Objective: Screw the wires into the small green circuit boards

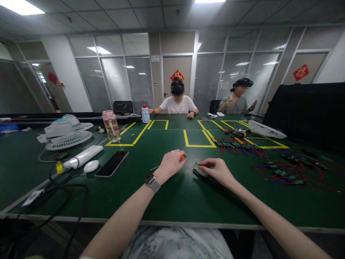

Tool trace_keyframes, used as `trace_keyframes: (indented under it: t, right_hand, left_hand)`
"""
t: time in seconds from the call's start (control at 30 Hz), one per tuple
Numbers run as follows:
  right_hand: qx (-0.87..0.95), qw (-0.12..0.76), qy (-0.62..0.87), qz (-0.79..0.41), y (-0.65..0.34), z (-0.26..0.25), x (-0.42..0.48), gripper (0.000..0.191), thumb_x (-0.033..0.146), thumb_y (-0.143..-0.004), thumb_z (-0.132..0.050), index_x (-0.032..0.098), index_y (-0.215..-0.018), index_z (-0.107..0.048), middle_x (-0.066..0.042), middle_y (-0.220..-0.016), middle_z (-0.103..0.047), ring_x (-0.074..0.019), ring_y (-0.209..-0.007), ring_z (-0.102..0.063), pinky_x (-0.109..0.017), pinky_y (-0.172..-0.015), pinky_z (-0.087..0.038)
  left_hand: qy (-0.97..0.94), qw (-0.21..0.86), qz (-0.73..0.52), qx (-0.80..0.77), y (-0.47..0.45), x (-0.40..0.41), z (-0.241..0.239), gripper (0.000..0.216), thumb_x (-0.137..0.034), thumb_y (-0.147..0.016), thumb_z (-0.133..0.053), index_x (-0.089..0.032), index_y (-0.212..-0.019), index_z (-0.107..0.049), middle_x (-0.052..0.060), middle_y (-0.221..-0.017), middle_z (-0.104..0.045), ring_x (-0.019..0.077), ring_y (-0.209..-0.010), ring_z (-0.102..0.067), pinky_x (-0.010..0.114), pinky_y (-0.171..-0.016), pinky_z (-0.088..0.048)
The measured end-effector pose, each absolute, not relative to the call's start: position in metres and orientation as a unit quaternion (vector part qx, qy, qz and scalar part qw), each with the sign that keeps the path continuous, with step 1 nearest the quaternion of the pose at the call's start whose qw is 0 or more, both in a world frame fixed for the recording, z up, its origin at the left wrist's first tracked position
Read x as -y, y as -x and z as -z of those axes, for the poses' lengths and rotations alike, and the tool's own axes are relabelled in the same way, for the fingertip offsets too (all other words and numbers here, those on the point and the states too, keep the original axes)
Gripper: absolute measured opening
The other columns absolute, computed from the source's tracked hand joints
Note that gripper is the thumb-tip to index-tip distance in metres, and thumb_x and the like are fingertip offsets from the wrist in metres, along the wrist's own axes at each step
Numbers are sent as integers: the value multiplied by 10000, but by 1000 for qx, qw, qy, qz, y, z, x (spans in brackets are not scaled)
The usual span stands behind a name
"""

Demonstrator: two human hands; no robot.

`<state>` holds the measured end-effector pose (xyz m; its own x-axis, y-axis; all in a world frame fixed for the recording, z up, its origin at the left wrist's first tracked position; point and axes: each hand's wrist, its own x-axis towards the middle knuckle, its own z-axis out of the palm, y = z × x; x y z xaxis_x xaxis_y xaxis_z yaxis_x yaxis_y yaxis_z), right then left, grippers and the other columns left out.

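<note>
My left hand (172, 162) is closed around a thin tool, likely a small screwdriver, lying across the palm. Its orange end (182, 157) shows by the fingertips, and a slim metal shaft (154, 168) sticks out on the other side, toward the left. With thumb and forefinger together, my right hand (215, 169) pinches a tiny piece (196, 164) too small to name. Right below those fingers, a small dark part (198, 173) with a few light spots rests on the green table (172, 205); the hand partly hides it.
A phone (112, 163), a white mouse (91, 166), a power strip (83, 157), cables, white fans (68, 135) and a pink-lidded bottle (111, 126) lie left. Wired circuit boards (283, 174) spread right, near a dark screen (307, 115). Two people (178, 104) sit across, beyond yellow tape outlines (201, 145).
</note>
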<state>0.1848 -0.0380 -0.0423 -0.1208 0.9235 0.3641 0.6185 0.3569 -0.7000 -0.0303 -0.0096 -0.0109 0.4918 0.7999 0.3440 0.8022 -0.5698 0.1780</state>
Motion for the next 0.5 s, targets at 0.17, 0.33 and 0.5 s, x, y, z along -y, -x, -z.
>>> trace_keyframes:
  t: [0.17,0.33,0.5]
  right_hand:
    - [789,343,502,-89,-169,51,49,144,221,-796,-585,187,-804,-724,-58,-802,-721,-180,-737,-657,-286,-685,-501]
    - [832,292,472,19,-174,57,59,191,157,-837,-521,202,-864,-705,-62,-829,-693,-187,-779,-627,-310,-724,-488]
    - [818,298,490,45,-206,63,70,203,214,-867,-494,227,-867,-696,-68,-831,-693,-195,-768,-627,-320,-709,-498]
  left_hand:
    - [847,18,196,493,35,10,2,201,-296,-907,-483,-232,-1027,-631,36,-1045,-651,184,-902,-631,279,-781,-489]
    - [848,12,200,490,32,13,4,201,-292,-909,-479,-236,-1021,-636,32,-1033,-653,179,-907,-631,271,-783,-485]
    - [850,4,199,487,35,13,2,211,-287,-916,-461,-233,-1017,-638,32,-1033,-650,171,-888,-633,270,-768,-489]
